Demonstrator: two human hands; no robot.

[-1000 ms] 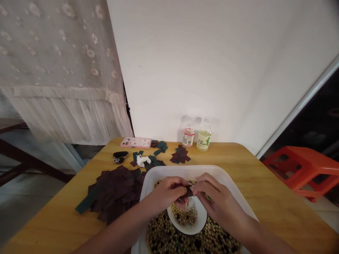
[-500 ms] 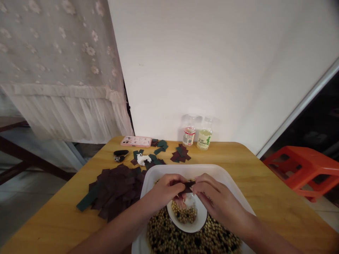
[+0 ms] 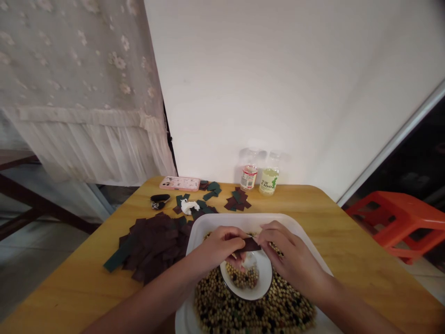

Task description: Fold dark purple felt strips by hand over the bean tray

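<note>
Left fingers point(image 3: 235, 241) are pinching a dark strip point(image 3: 251, 245) lying crosswise, right fingers point(image 3: 270, 233) curling against its end, above a white bowl point(image 3: 264, 279).

Two slim, bare forearms point(image 3: 146, 297) enter from the bottom edge of the view, one from each side, and narrow at the wrists. The left hand point(image 3: 217, 248) and right hand point(image 3: 292, 264) are both narrow, with long, slender fingers. Their fingernails are too small to make out.

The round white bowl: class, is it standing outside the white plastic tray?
No, the round white bowl sits inside the white plastic tray, resting among round yellow and dark beans.
</note>
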